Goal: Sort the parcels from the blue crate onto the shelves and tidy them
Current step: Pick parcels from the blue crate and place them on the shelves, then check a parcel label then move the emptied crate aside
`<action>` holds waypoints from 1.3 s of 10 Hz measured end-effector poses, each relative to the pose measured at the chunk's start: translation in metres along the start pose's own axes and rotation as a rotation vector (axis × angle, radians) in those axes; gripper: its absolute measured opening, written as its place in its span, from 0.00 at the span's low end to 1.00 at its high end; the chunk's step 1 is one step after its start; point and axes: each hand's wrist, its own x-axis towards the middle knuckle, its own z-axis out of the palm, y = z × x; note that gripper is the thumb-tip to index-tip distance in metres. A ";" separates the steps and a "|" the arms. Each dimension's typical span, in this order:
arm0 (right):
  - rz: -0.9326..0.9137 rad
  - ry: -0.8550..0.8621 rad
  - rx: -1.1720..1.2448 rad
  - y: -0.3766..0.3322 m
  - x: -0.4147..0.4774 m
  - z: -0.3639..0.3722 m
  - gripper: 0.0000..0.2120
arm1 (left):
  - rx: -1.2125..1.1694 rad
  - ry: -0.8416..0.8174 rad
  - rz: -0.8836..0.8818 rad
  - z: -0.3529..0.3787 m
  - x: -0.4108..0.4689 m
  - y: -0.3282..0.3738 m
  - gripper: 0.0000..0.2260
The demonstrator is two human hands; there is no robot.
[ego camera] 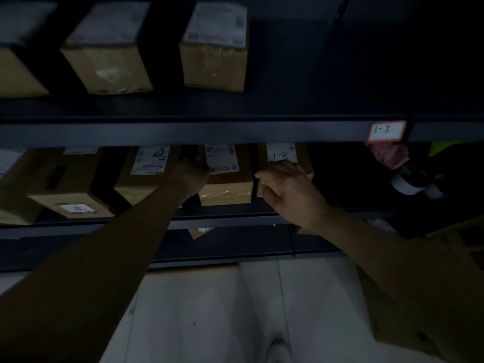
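Middle level of the dark metal shelving (235,221): brown cardboard parcels stand in a row, white labels facing up.

The right hand (288,195) holds the rightmost one, a brown cardboard box hand-marked "1-8" (281,153). Its thumb lies on the box's left edge, in the narrow gap to the neighbouring box. Its fingers (301,170) curve across the top, grasping the box.

The left hand (190,176) reaches in at the left side of that neighbour, a brown cardboard box with a printed white label (225,189), and touches it. The light is poor, and I cannot tell whether these fingers are clenched or released.

Upper level: three more brown cardboard boxes (214,64), standing apart. A red-bordered white tag reading "1-7" (387,131) sits on that level's front edge.

Right of the "1-8" box, well apart: a pink bundle (389,155) and a white tape roll (408,186).

Pale floor (209,310) lies below.
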 end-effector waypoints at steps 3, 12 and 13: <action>-0.055 0.070 0.041 -0.078 -0.014 -0.127 0.11 | 0.209 -0.289 0.282 -0.073 -0.150 0.107 0.11; 0.490 0.488 -0.907 -0.386 -0.225 -0.495 0.15 | 0.583 0.485 1.551 -0.291 -0.532 0.365 0.13; 0.633 0.479 -0.943 -0.397 -0.278 -0.505 0.15 | 0.530 0.436 1.659 -0.270 -0.572 0.383 0.13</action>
